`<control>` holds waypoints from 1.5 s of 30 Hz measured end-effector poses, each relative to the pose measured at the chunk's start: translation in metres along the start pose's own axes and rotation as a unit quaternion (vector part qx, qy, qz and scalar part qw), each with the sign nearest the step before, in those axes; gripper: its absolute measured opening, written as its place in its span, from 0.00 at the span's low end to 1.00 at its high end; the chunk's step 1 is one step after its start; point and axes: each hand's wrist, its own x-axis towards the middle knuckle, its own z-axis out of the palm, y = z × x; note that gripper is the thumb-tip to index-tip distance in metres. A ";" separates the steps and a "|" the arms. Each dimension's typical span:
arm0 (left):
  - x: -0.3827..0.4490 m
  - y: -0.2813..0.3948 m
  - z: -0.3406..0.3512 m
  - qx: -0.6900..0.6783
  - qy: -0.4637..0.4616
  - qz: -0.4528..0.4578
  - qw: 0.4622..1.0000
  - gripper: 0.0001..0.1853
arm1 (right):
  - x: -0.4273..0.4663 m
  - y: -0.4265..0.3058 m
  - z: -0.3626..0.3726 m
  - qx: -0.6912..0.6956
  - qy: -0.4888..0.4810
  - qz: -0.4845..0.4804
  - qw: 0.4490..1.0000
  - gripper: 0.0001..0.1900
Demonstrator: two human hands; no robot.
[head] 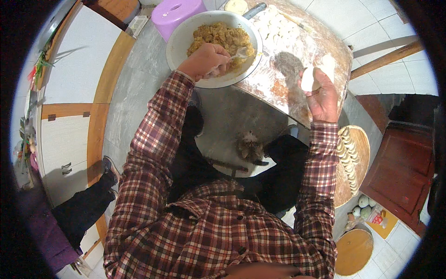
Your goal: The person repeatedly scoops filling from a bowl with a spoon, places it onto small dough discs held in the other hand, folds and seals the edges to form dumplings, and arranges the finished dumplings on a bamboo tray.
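Over a wide white basin (174,62), my left hand (205,61) grips a spoon (240,53). The spoon's bowl end is at the chopped filling (223,36) heaped in the basin. My right hand (322,96) holds a round, pale dough wrapper (309,79) between thumb and fingers, above the right end of a floured board (278,91). Several pale dough pieces (275,26) lie at the board's far side, with a thin wooden stick (294,21) beside them. A dark handle (254,11) rests close to the basin rim, near a lump of dough (236,6).
Rows of folded dumplings (348,160) lie on a round woven tray (362,146) at right. A purple stool (177,12) stands behind the basin. A cat (250,146) is on the floor between my legs. Another person's legs (87,198) show at left, by white cabinets (66,139).
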 end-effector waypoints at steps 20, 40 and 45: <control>-0.022 0.050 0.064 0.272 0.154 0.240 0.919 0.09 | 0.001 0.039 0.046 0.183 -0.101 0.073 0.975 0.36; -0.037 0.025 0.008 0.455 0.179 0.081 0.869 0.09 | 0.003 0.026 0.035 0.206 -0.019 0.083 0.975 0.30; -0.036 0.016 0.016 0.487 0.169 0.053 0.856 0.09 | 0.003 0.025 0.036 0.182 -0.020 0.089 0.979 0.30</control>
